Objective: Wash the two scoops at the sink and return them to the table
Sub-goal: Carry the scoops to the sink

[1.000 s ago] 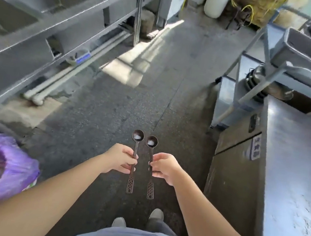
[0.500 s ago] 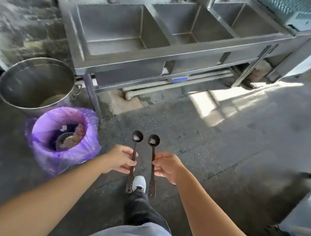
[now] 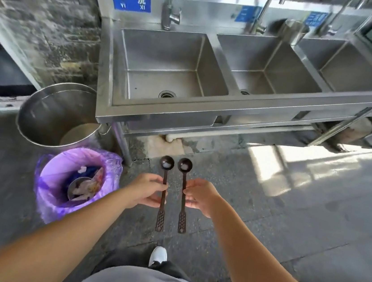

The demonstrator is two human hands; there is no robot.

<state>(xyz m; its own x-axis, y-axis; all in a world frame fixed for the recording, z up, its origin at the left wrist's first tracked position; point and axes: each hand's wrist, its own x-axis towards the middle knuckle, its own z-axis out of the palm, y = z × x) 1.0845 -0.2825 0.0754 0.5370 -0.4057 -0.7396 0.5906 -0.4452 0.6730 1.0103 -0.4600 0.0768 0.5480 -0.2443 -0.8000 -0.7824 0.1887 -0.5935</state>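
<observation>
- Shoe (image 3: 158, 256) and a dark trouser leg sit lowest in view, toes toward the sink (image 3: 160, 112); the person stands on the floor short of it.
- Left hand (image 3: 148, 191) pinches the left scoop (image 3: 165, 176) mid-handle, thumb on top and fingers curled beneath.
- Right hand (image 3: 201, 196) grips the right scoop (image 3: 184, 180) the same way, fingers folded round the shaft.
- Both scoops are held out over the floor, side by side and apart, bowls forward and perforated ends toward the body. Each bowl has a pale smear inside, so they look unwashed.
- Bin (image 3: 55, 204) with a purple liner stands to the left of the hands, and a steel pot (image 3: 41, 109) just behind it.
- Beyond, the sink has three basins. The left basin (image 3: 172, 69) lies straight ahead, under a tap (image 3: 169, 12). No water shows running and the basins look dry.
- Judged from this, carrying the scoops over is nearly done. The last steps to the rim, the washing of both scoops and the trip back are all left. The table is not in view.
</observation>
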